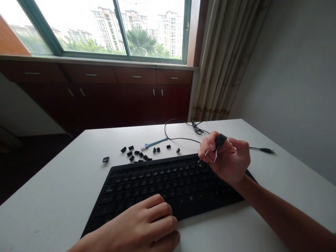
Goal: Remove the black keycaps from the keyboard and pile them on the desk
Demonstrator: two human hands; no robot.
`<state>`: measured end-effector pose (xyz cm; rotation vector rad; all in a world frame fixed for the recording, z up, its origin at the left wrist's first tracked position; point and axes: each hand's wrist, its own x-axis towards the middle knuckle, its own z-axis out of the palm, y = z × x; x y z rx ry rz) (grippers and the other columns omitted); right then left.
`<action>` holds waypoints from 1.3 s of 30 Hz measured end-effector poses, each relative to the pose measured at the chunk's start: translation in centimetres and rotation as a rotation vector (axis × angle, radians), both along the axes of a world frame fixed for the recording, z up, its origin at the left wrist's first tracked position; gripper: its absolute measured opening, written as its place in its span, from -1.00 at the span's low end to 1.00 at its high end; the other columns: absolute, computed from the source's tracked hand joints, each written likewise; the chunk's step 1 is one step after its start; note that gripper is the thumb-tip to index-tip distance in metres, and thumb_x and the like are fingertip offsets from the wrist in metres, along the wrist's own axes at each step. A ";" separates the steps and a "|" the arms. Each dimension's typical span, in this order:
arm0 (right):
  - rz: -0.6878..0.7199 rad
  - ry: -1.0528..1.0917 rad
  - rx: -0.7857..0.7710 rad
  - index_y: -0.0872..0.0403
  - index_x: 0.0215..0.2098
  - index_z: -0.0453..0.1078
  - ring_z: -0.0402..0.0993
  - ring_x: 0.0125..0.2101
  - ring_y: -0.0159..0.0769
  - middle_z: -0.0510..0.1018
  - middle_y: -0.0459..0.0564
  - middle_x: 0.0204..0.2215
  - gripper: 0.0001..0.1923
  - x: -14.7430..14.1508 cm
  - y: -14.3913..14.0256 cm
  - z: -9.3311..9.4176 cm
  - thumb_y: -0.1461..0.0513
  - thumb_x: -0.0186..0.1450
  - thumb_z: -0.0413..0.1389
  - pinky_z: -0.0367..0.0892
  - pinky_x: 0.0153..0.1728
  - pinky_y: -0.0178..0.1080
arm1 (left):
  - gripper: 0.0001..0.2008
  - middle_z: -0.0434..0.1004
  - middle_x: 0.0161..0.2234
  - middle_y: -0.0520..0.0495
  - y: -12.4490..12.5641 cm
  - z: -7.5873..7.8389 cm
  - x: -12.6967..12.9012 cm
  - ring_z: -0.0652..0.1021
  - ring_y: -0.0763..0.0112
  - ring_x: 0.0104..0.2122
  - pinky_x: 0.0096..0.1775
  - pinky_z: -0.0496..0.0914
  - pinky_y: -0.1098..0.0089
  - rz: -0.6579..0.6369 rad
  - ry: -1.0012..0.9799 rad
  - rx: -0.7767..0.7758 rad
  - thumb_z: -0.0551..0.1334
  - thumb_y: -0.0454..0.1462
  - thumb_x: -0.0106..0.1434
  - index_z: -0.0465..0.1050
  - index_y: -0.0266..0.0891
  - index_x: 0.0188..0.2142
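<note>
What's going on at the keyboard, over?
Right hand holding black-handled wire tool above keyboard. Left hand at keyboard's near edge. Loose keycaps, blue brush beyond keyboard, clear of both hands.

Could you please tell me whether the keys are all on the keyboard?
Some are off: several black keys lie loose on the white table beyond the keyboard.

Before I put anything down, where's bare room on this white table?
The white table has bare room left of the keyboard, nearer you than the lone keycap, and between the right forearm and cable connector. Behind the keyboard it's crowded: loose keycaps, blue-handled brush, looped cable.
</note>
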<state>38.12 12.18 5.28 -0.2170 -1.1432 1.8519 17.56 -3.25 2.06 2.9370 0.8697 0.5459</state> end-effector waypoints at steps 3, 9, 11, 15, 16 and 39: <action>0.031 0.013 0.007 0.06 -0.51 0.33 0.20 -0.58 -0.32 0.29 -0.08 -0.63 -0.69 0.0 0.1 -0.1 0.01 0.16 -0.05 0.17 -0.47 -0.23 | -0.85 0.49 -0.39 -0.10 0.0 0.0 0.0 0.44 0.31 -0.36 -0.29 0.38 0.25 -0.006 0.004 -0.004 0.14 -0.41 0.30 0.44 -0.28 -0.17; 0.074 0.018 0.011 0.08 -0.37 0.39 0.24 -0.47 -0.29 0.34 -0.05 -0.51 -0.77 -0.4 -0.2 -0.5 0.10 0.18 0.02 0.24 -0.35 -0.19 | -0.81 0.52 -0.36 -0.10 0.0 0.2 -0.1 0.45 0.32 -0.35 -0.28 0.39 0.26 -0.006 -0.036 -0.067 0.18 -0.42 0.27 0.42 -0.27 -0.12; 0.073 -0.017 0.008 0.08 -0.29 0.41 0.28 -0.42 -0.29 0.37 -0.04 -0.46 -0.80 -0.6 -0.5 -0.7 0.14 0.25 0.02 0.27 -0.29 -0.19 | -0.76 0.54 -0.32 -0.11 0.1 0.5 -0.2 0.47 0.33 -0.33 -0.24 0.41 0.27 0.033 -0.117 -0.100 0.18 -0.46 0.25 0.41 -0.25 -0.09; 0.052 -0.194 0.169 0.04 -0.07 0.42 0.42 -0.27 -0.27 0.49 -0.02 -0.30 -0.80 -0.8 -1.4 -1.1 0.19 0.40 0.02 0.32 -0.13 -0.18 | -0.68 0.54 -0.29 -0.12 0.2 0.9 -0.3 0.47 0.36 -0.31 -0.23 0.44 0.30 0.121 -0.362 -0.133 0.18 -0.51 0.20 0.39 -0.25 -0.07; 0.042 -0.232 0.237 0.02 -0.04 0.41 0.45 -0.22 -0.26 0.51 -0.02 -0.26 -0.80 -0.7 -1.7 -1.1 0.20 0.42 0.02 0.33 -0.09 -0.16 | -0.67 0.53 -0.28 -0.12 0.3 0.9 -0.3 0.48 0.36 -0.30 -0.23 0.45 0.31 0.154 -0.419 -0.137 0.18 -0.52 0.19 0.39 -0.26 -0.07; 0.238 -0.183 -0.060 -0.02 -0.18 0.39 0.53 0.02 -0.20 0.59 0.01 0.01 -0.90 -2.2 -4.0 -2.3 0.22 0.35 0.20 0.44 0.05 -0.05 | -0.74 0.59 -0.26 -0.04 0.7 1.2 -0.4 0.56 0.42 -0.30 -0.23 0.48 0.41 0.679 -0.796 -0.391 0.27 -0.21 0.33 0.46 -0.22 -0.01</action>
